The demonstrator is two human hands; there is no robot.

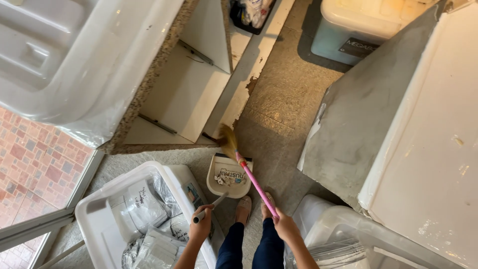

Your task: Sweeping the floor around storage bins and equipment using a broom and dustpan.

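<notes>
dustpan (229,177) debris unclear, bin (358,25) cut off

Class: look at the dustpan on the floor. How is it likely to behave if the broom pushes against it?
The dustpan looks like thin plastic, so probably light and apt to slide on the smooth floor. The left hand grips its long handle, which likely steadies it. The scraps inside look loose and could spill if it tips.

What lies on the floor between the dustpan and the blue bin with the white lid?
In the head view, only bare speckled floor separates the dustpan from the blue bin; the broom bristles sit just beyond the dustpan's mouth.
</notes>
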